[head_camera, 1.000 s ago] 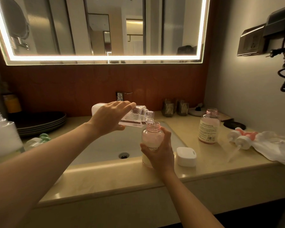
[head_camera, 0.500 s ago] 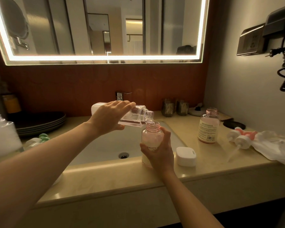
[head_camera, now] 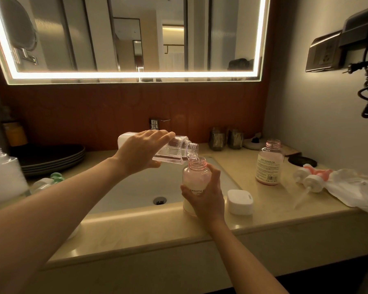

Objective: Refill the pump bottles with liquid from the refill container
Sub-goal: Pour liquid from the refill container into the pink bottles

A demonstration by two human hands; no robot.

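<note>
Left hand (head_camera: 139, 152) grips the tipped refill (head_camera: 170, 152), mid-frame; right hand (head_camera: 206, 197) clasps the bottle (head_camera: 194, 177) steady under its spout.

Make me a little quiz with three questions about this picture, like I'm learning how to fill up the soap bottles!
1. True or false: the left hand tips the refill container over the open pink bottle that the right hand holds.
2. Where are the pump heads? A: screwed onto the bottles. B: lying on the counter at the right. C: down in the sink.
3. Fill in the gap: the second pink bottle stands apart on the counter with its top ____.

Key: 1 true; 2 B; 3 open.
</note>
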